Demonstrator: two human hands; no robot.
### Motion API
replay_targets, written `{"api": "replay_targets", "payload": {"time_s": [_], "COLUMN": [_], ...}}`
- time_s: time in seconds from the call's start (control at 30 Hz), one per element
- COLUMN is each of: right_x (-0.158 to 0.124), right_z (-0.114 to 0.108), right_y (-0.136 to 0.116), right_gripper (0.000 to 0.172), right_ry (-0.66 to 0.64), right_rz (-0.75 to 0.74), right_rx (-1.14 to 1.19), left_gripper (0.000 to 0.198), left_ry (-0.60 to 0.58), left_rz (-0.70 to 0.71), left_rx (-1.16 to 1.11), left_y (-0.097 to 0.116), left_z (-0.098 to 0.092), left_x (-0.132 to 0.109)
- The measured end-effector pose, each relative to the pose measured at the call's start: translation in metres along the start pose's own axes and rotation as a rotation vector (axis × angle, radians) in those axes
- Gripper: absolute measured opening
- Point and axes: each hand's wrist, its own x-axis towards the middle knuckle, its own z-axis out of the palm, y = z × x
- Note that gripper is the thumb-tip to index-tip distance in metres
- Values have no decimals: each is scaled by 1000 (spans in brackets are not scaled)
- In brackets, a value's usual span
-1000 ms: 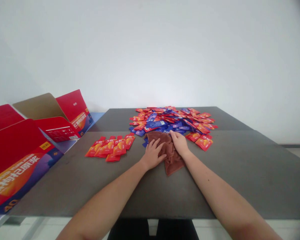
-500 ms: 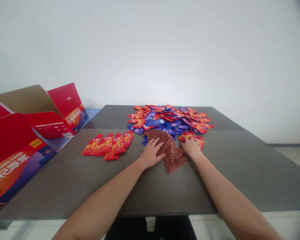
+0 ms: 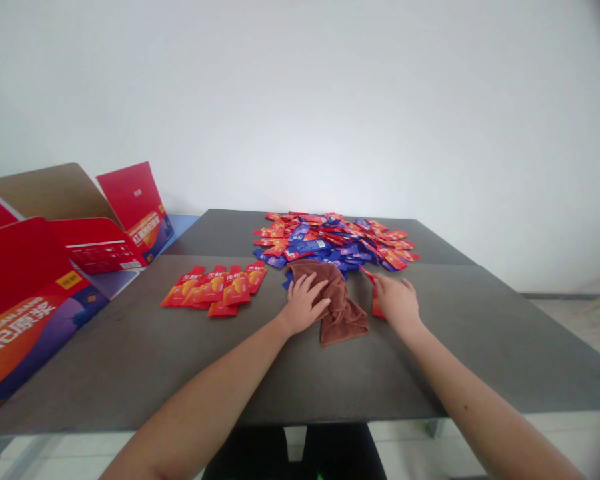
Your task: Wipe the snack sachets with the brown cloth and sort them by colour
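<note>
My left hand (image 3: 304, 304) lies on a crumpled brown towel (image 3: 341, 315), fingers spread, holding nothing. To its left, a group of red sachets (image 3: 215, 289) lies overlapping on the dark grey table (image 3: 105, 360). My right hand (image 3: 397, 300) grips red sachets (image 3: 376, 302), whose edges show beside and under its fingers. Behind the towel spreads a large heap of mixed red and blue-purple sachets (image 3: 330, 243). The towel covers the heap's near edge.
Two open red cardboard boxes (image 3: 105, 227) stand at the left, beyond the table's side edge, with large printed panels and bare brown inner flaps. A white wall rises behind the table. The grey tabletop extends to the right of my right hand.
My right hand has moved right and toward me, taking the red sachets from beside the heap. The towel and my left hand have barely moved.
</note>
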Motion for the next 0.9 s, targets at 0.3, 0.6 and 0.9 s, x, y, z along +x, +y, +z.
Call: {"api": "replay_targets", "payload": {"time_s": [0.3, 0.6, 0.9], "right_x": [-30, -20, -5], "right_z": [-23, 27, 10], "right_y": [-94, -89, -62], "right_gripper": [31, 57, 29], "right_ry": [266, 245, 164], "right_rz": [-732, -257, -186], "right_rx": [244, 304, 448], "left_gripper": [53, 43, 43], "left_ry": [103, 462, 413], "left_rz": [-382, -554, -572], "left_rx": [-1374, -1520, -1467], "left_y": [33, 17, 30], "left_z": [-28, -63, -51], "left_x": [1, -21, -25]}}
